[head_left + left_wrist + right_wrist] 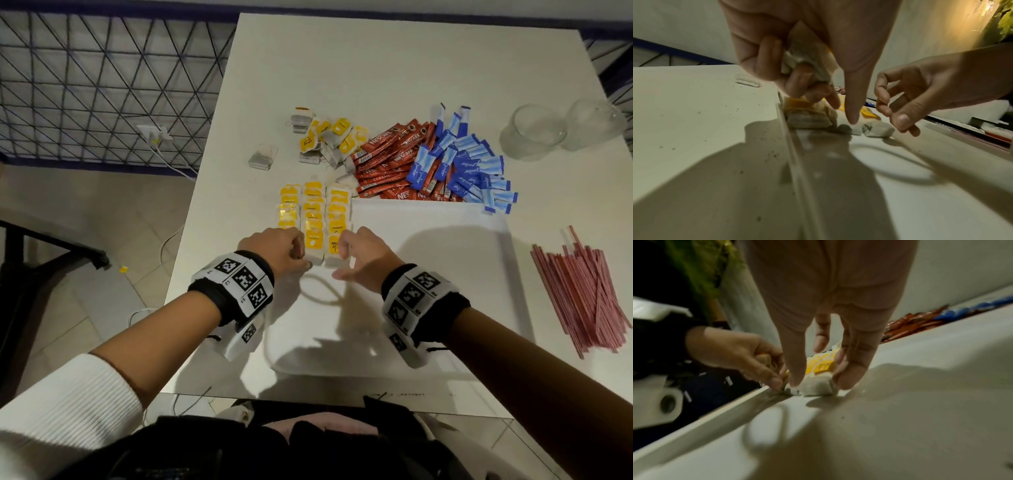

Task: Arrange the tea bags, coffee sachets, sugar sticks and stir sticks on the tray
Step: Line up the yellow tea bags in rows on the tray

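**Both hands working at the tea-bag rows on the tray**

Hands are meeting at the near end of three rows of yellow-tagged tea bags (313,219) in the head view. These rows are lying in the far left corner of the white tray (428,274), which is sitting on the white counter (394,68). Left hand (274,250) is curling at the left row's near end; right hand (359,255) is touching the right row's nearest bag. Beyond the tray, loose tea bags (329,137), red coffee sachets (390,161) and blue sugar sticks (462,161) are lying in heaps on the counter, red stir sticks (582,294) are lying to the right, and two glass cups (534,133) are standing further back.

From the left wrist, the left hand (797,56) is gripping a spare tea bag (807,53) in its curled fingers while its thumb is pointing down at the rows beside the tray rim (789,146). The right hand (920,97) is hovering close by, fingers loosely bent, holding nothing.

From the right wrist, the right hand (818,379) is straddling the end tea bag (816,386) with thumb and fingers, pressing at its sides.
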A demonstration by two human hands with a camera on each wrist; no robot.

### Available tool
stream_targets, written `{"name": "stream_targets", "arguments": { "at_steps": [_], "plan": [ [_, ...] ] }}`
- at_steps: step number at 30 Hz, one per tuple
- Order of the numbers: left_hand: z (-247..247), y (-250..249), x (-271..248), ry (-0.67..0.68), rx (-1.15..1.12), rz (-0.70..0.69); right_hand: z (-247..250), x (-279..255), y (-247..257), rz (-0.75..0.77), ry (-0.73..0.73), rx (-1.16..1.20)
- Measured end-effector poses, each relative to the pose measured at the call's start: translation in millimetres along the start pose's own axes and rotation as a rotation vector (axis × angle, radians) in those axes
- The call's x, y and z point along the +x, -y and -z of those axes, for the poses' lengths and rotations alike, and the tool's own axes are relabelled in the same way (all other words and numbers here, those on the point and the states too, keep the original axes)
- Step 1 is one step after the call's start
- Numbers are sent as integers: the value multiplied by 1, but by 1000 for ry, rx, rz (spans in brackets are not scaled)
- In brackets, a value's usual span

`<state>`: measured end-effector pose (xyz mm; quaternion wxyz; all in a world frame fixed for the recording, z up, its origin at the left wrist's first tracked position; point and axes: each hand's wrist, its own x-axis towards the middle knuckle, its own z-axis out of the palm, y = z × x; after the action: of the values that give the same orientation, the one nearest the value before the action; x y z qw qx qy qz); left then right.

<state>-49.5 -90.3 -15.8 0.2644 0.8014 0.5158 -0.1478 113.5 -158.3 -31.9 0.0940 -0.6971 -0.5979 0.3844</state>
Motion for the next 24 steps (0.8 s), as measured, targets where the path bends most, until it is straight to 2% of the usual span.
{"name": "stream_targets", "arguments": {
  "at_steps": [3,9,19,22,24],
  "plan": [
    [1,-5,3,-11,70,-56,-5,4,2,11,15,-53],
    [2,-11,12,-15,187,-160,-11,14,0,-17,-118,-15],
    [1,-8,19,4,208,-184,-23,17,-3,47,-305,87],
    [5,-4,17,10,109,-187,-20,12,-3,66,-342,97],
    [11,-3,13,110,-139,-161,-13,7,3,102,-390,106]
  ]
}}
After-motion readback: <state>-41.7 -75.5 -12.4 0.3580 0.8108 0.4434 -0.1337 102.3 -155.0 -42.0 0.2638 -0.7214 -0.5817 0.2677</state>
